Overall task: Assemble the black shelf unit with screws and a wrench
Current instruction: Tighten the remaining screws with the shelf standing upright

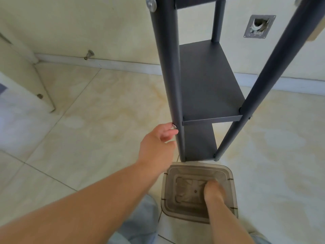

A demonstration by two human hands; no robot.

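The black shelf unit (207, 81) stands upright on the tiled floor, with round posts and flat shelves. My left hand (158, 143) reaches to the near left post at the height of the middle shelf, its fingertips pinching a small silver screw (174, 126) against the post. A larger silver screw head (151, 4) shows at the top of the same post. My right hand (213, 191) is down inside a translucent grey plastic bin (198, 191) in front of the shelf; its fingers are hidden. No wrench is visible.
The bin sits on the floor right at the shelf's foot. A white wall with a baseboard runs behind, with a door stopper (89, 54) and a metal wall plate (258, 26). A white door (26, 76) is at the left. My knees in jeans are below.
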